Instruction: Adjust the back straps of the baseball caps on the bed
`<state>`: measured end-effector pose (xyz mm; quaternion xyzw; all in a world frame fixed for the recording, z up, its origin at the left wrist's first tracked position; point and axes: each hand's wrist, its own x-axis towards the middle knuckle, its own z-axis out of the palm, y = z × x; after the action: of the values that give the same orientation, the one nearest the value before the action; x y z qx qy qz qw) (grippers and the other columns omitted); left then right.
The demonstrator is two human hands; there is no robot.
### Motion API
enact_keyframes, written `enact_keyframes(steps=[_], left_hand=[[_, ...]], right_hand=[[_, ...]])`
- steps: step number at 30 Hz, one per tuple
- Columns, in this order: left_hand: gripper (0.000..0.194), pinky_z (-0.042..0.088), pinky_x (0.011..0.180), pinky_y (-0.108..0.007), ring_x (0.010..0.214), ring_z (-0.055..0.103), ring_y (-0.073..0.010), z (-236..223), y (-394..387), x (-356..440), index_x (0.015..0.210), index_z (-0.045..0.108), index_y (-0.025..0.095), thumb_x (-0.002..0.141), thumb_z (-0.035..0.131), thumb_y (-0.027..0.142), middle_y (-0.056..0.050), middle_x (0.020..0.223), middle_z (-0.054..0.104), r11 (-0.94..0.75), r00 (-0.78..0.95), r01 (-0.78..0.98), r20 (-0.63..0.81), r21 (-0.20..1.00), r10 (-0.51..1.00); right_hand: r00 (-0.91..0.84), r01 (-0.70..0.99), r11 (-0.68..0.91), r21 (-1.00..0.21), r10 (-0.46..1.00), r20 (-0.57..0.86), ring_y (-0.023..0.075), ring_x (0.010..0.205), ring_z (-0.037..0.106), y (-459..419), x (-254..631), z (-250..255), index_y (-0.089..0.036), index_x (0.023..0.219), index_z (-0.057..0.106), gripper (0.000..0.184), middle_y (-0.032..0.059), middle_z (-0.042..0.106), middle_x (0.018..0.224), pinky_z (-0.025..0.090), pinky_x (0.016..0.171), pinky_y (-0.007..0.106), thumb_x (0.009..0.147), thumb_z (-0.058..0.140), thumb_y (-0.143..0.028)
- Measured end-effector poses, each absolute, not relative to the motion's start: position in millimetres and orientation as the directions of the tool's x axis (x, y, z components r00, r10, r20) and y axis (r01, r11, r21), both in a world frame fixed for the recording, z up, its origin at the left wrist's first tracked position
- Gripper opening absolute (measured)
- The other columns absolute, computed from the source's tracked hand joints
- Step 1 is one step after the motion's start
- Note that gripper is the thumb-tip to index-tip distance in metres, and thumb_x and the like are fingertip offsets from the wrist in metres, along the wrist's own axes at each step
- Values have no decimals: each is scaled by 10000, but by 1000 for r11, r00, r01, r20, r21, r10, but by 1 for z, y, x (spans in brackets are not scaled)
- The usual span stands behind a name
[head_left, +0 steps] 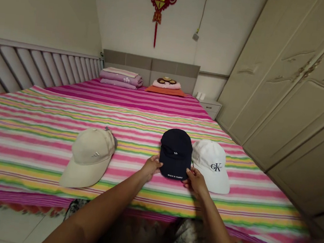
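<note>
A dark navy baseball cap (176, 148) with small white lettering on its brim is held between my two hands, brim towards me. My left hand (151, 168) pinches the left edge of the brim, thumb on top. On the opposite edge, my right hand (196, 181) grips the brim the same way. Just right of it lies a white baseball cap (212, 170) with dark letters, partly behind the navy one. Farther left a beige baseball cap (92, 154) rests on the bed, its brim pointing to the front left.
The caps are on a bed with a striped sheet (138, 122). Folded purple bedding (121, 78) and an orange pillow (165, 91) lie near the headboard (174, 69). A railing (40, 62) runs along the left; a wardrobe (289, 81) and nightstand (210, 107) stand right.
</note>
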<state>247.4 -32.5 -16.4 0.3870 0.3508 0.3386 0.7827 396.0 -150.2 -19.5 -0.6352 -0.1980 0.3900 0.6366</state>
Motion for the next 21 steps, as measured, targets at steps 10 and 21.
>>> enact_keyframes(steps=[10, 21], left_hand=[[475, 443, 585, -259, 577, 552, -116, -21, -39, 252, 1038, 534, 196, 586, 616, 74, 9, 688, 611, 380, 507, -61, -299, 923, 809], [393, 417, 692, -267, 729, 577, -181, -39, -36, 259, 947, 594, 151, 561, 610, 82, -47, 753, 626, 78, 453, 138, -133, 987, 882]], right_hand=[[731, -13, -315, -949, 644, -225, 149, 345, 547, -152, 394, -26, -183, 875, 506, 221, -13, 569, 512, 424, 327, 251, 723, 573, -329], [791, 327, -438, -837, 612, -11, 220, 651, 602, -165, 398, -26, -152, 847, 572, 223, 93, 627, 685, 426, 587, 303, 734, 502, -331]])
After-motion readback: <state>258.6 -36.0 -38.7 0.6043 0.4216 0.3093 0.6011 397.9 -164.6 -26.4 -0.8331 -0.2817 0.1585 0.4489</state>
